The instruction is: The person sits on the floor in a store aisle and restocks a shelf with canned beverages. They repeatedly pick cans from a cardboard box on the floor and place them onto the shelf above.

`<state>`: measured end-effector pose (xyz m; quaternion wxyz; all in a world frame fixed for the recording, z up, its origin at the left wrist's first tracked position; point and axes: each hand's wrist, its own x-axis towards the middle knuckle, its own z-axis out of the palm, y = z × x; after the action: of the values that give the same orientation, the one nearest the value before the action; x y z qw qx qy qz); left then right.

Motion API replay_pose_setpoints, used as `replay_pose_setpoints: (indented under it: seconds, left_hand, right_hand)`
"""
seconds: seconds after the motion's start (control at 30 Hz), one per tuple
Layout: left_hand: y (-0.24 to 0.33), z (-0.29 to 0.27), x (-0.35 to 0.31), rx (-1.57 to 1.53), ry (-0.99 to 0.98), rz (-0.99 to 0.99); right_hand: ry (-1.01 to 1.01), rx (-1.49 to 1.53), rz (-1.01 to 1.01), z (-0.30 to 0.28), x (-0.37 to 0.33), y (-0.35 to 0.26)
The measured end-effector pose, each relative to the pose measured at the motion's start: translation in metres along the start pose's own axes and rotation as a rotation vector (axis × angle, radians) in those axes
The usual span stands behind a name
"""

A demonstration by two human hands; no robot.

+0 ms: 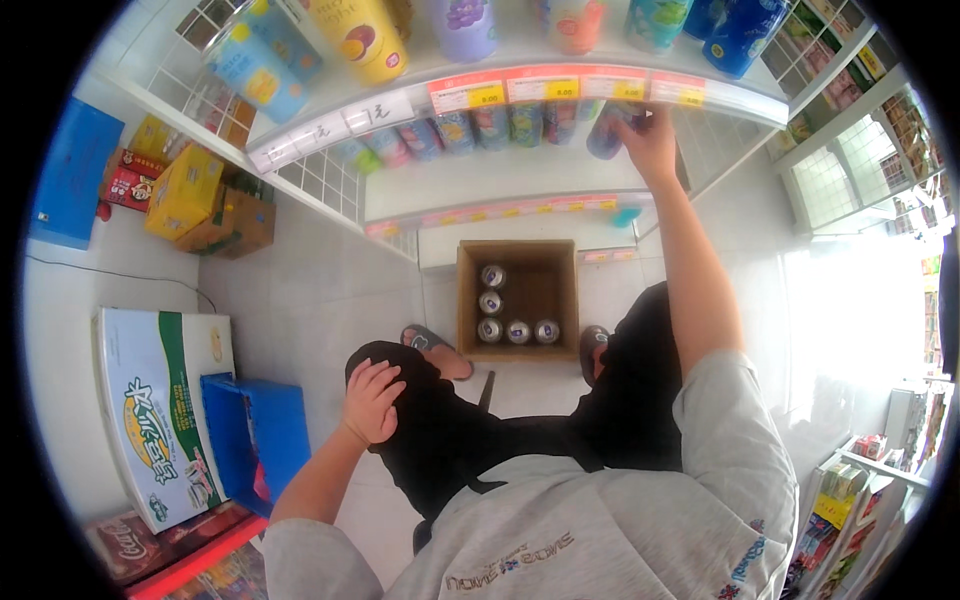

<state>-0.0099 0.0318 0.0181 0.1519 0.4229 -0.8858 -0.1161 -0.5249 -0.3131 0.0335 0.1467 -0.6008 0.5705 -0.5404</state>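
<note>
My right hand (645,137) reaches onto the second shelf at the right and is closed around a dark blue can (603,137). Left of it, a row of colourful cans (492,126) stands on the same shelf, partly hidden by the price strip above. My left hand (374,398) lies flat on my left knee with its fingers apart, holding nothing. On the floor between my feet is an open cardboard box (468,300). Several silver-topped cans (518,331) stand upright inside, along its left and near sides.
Tall bottles and cans (465,25) fill the top shelf, whose front edge (560,88) carries price tags. Yellow and brown cartons (190,195) are stacked at the left wall. A large white box (150,400) and a blue bin (260,440) stand at my left, goods racks (850,510) at my right.
</note>
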Motion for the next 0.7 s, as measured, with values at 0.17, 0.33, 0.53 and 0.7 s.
replay_pose_setpoints:
  seconds: [0.17, 0.33, 0.53, 0.7]
  left_hand:
    - [0.001, -0.003, 0.0, -0.001, -0.023, -0.014]
    - [0.001, -0.003, -0.002, 0.001, -0.019, -0.019]
    - [0.003, -0.005, -0.007, 0.009, -0.007, -0.033]
    - [0.002, -0.001, -0.013, 0.0, 0.02, -0.029]
  right_hand:
    - [0.025, -0.103, 0.064, 0.013, 0.009, 0.009]
    - [0.004, -0.116, 0.112, 0.028, 0.014, 0.016]
    - [-0.002, -0.142, 0.16, 0.039, 0.016, 0.007]
    - [0.135, -0.126, 0.001, 0.043, 0.012, -0.002]
